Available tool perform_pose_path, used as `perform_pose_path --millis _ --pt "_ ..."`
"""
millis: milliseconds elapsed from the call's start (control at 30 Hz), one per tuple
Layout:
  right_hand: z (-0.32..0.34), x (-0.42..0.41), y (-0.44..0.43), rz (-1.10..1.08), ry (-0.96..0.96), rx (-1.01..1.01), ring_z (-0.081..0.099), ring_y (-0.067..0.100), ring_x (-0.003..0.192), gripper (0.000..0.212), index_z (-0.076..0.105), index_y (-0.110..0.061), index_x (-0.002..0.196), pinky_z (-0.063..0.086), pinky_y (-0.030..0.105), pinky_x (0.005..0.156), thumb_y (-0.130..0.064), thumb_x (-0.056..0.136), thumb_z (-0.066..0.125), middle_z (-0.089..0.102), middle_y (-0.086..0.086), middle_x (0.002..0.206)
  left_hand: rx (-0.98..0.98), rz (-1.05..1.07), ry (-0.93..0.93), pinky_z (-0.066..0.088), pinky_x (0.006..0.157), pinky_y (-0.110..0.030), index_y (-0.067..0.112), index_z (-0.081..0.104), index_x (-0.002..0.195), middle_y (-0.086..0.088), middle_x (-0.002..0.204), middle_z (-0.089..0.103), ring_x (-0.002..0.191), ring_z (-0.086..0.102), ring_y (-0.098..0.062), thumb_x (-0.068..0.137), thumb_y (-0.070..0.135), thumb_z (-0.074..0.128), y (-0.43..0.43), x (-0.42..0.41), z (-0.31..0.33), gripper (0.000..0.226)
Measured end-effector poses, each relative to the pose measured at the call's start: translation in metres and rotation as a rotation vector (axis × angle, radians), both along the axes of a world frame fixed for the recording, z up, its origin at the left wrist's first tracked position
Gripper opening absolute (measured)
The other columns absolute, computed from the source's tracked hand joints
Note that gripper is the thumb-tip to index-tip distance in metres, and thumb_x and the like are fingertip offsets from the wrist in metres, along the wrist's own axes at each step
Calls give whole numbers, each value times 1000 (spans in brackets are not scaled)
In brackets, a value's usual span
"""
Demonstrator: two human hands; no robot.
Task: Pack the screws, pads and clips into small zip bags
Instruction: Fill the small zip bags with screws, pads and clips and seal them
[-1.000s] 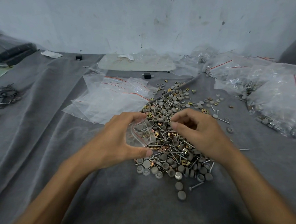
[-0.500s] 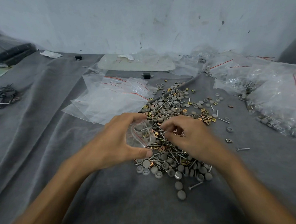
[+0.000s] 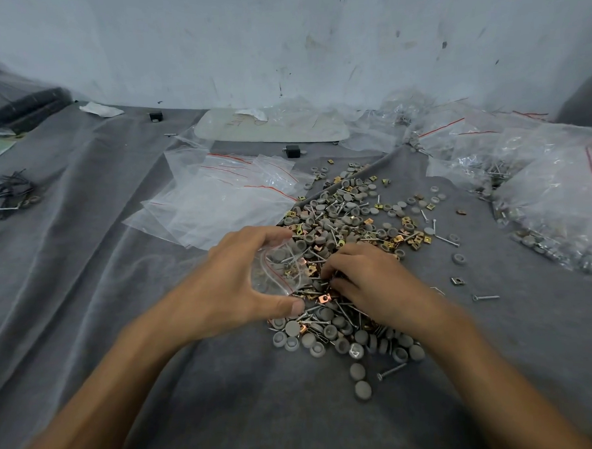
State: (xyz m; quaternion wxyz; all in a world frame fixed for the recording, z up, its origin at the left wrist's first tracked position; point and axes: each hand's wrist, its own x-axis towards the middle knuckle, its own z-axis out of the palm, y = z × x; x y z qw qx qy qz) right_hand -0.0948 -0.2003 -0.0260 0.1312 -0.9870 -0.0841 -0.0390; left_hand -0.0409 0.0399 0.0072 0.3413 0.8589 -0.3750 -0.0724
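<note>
A heap of screws, grey round pads and brass clips (image 3: 353,228) lies on the grey cloth. My left hand (image 3: 229,286) grips a small clear zip bag (image 3: 278,273) with its mouth held wide, at the heap's left edge; a few parts show inside it. My right hand (image 3: 373,282) is down on the heap just right of the bag's mouth, fingers curled into the parts. What its fingertips pinch is hidden.
A stack of empty zip bags (image 3: 218,201) lies behind my left hand. Filled bags (image 3: 554,197) are piled at the right. A pale flat board (image 3: 272,129) leans near the wall. Black wires (image 3: 8,191) lie far left. Loose screws (image 3: 485,297) are scattered right.
My right hand has dropped from above the heap down and left onto the parts beside the bag's mouth. My left hand has kept the bag in place.
</note>
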Motion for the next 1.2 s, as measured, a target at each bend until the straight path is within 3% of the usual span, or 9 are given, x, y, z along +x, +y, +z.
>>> perform_pose_path --millis 233,467,633,767,867,1000,1067,1133,1200 --pt "-2 -2 5 -39 13 -88 42 19 121 29 54 -30 134 38 33 101 -33 105 50 52 -3 124 -6 5 -6 31 96 -6 53 36 136 47 122 33 125 31 21 64 61 83 1 1 0 87" --pt "-1 -7 4 -74 39 -127 41 20 113 21 49 -23 122 38 35 98 -34 107 39 50 1 123 -4 3 -9 32 101 -12 55 36 136 48 125 32 127 33 17 60 70 78 1 2 -1 88" --pt "0 -8 3 -59 50 -128 42 18 114 22 53 -25 123 37 32 99 -37 106 46 51 -3 122 -2 1 -3 32 99 -10 55 36 136 47 125 32 127 32 19 60 71 78 1 2 -1 88" --pt "1 -9 1 -66 18 -64 37 11 97 15 51 -26 110 37 30 87 -34 108 39 47 -9 103 -1 7 -5 32 101 -12 56 36 133 48 123 31 126 36 13 59 72 76 1 2 -1 86" --pt "4 -10 -4 -92 2 92 43 10 87 18 45 -28 92 39 31 76 -34 107 38 49 -12 92 -2 7 -10 32 101 -12 56 37 133 47 124 32 128 36 10 60 69 79 1 2 -1 85" --pt "9 -12 -11 -149 -82 406 50 2 69 22 53 -30 87 36 18 58 -38 105 43 56 -12 75 -3 5 -15 32 102 -12 54 37 136 46 127 34 129 35 13 62 68 79 2 3 -1 87" --pt "12 -12 -13 -184 -73 603 47 1 60 24 56 -28 86 39 17 58 -39 104 45 55 -15 68 0 2 -14 33 104 -16 54 36 137 46 127 33 129 35 12 61 70 78 2 3 -1 88" --pt "16 -11 -14 -242 -39 790 49 6 64 27 59 -27 83 44 31 65 -37 104 46 53 -12 68 5 2 -18 34 105 -19 54 36 137 46 127 33 129 35 11 62 70 78 2 3 -1 88" --pt "20 -10 -13 -287 9 991 51 11 68 33 64 -29 77 46 36 69 -30 105 46 56 -9 71 9 1 -17 34 104 -18 55 35 137 47 125 31 128 35 12 62 70 79 2 3 -2 87"
